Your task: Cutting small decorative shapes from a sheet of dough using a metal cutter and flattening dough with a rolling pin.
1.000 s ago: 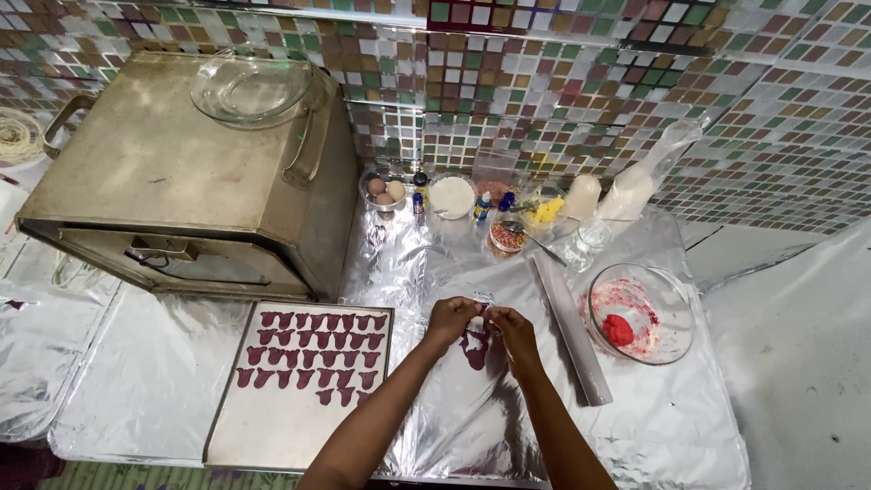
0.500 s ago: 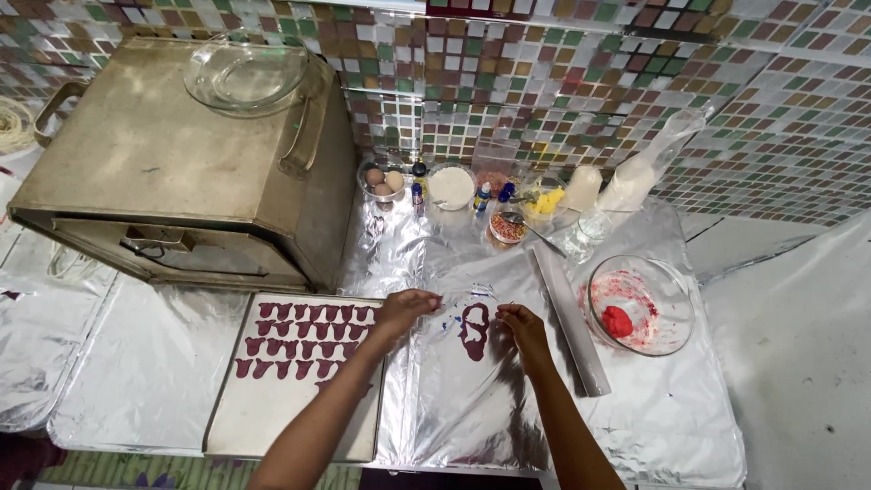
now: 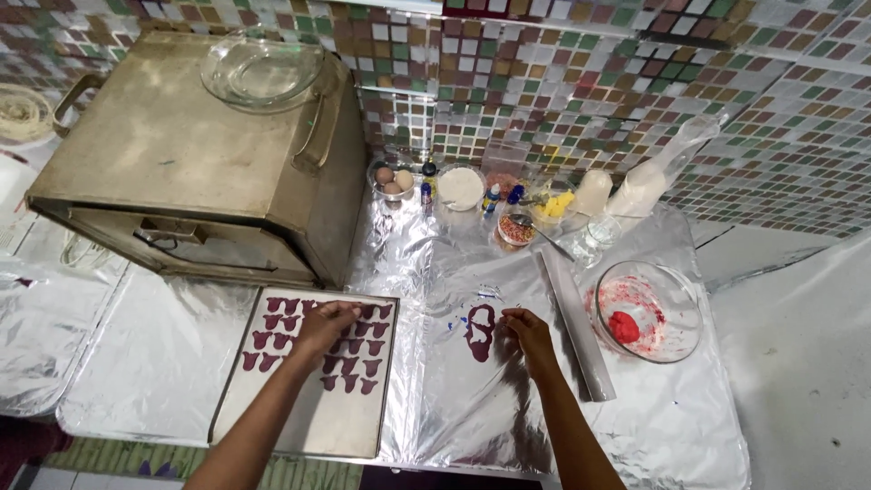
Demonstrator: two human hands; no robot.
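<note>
My left hand (image 3: 325, 325) reaches over a flat baking tray (image 3: 299, 426) and rests its fingers among several dark red cut-out dough shapes (image 3: 272, 334) laid in rows. Whether it pinches one of them is hidden by the fingers. My right hand (image 3: 526, 331) presses its fingertips on a clear plastic sheet (image 3: 472, 399) next to a flat patch of dark red dough (image 3: 479, 331). The sheet lies on a foil-covered counter.
A metal box oven (image 3: 181, 172) with a glass dish (image 3: 261, 73) on top stands at the back left. A rolling pin (image 3: 577, 327) and a glass bowl (image 3: 676, 304) holding red dough (image 3: 622, 327) lie right. Eggs, small jars and bottles line the tiled wall.
My left hand moved from the dough patch leftward to the tray of cut-out shapes. My right hand stayed by the dough patch.
</note>
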